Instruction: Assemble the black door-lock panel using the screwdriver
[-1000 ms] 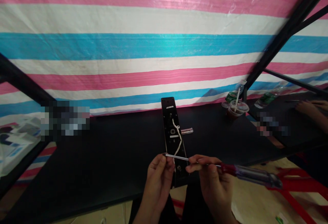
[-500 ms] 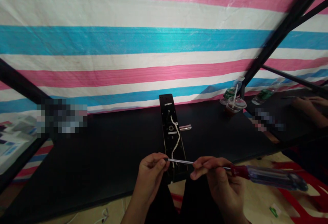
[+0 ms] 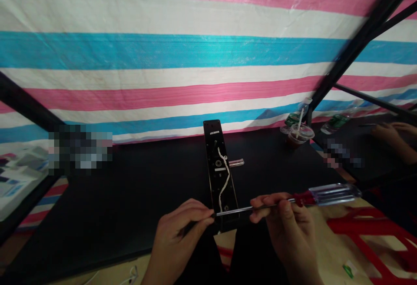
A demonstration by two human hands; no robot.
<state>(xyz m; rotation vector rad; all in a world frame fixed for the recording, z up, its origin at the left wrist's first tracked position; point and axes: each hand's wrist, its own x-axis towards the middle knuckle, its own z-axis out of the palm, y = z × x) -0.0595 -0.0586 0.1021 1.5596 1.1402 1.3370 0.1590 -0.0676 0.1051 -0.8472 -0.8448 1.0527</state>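
Observation:
My right hand [image 3: 288,224] grips a screwdriver [image 3: 329,194] by its shaft, just ahead of the red collar, with the clear handle pointing right. Its tip meets the pinched fingertips of my left hand [image 3: 182,228]; whatever small piece sits between those fingers is too tiny to make out. Beneath the shaft lies a long black door lock panel [image 3: 214,185], back side up, reaching from the table's front edge toward the striped sheet. A white cable [image 3: 225,184] runs down along it, and a shiny lever handle [image 3: 236,162] sticks out to its right.
A lidded plastic cup with a straw [image 3: 300,134] and a water bottle [image 3: 293,119] stand at the back right of the black table [image 3: 156,180]. Another person's hands [image 3: 387,132] rest on the neighbouring table. A red stool [image 3: 358,224] is at lower right.
Both hands have lowered slightly, and my left hand has shifted left and turned over more. The screwdriver handle has swung upward, so the shaft now slopes down to the left.

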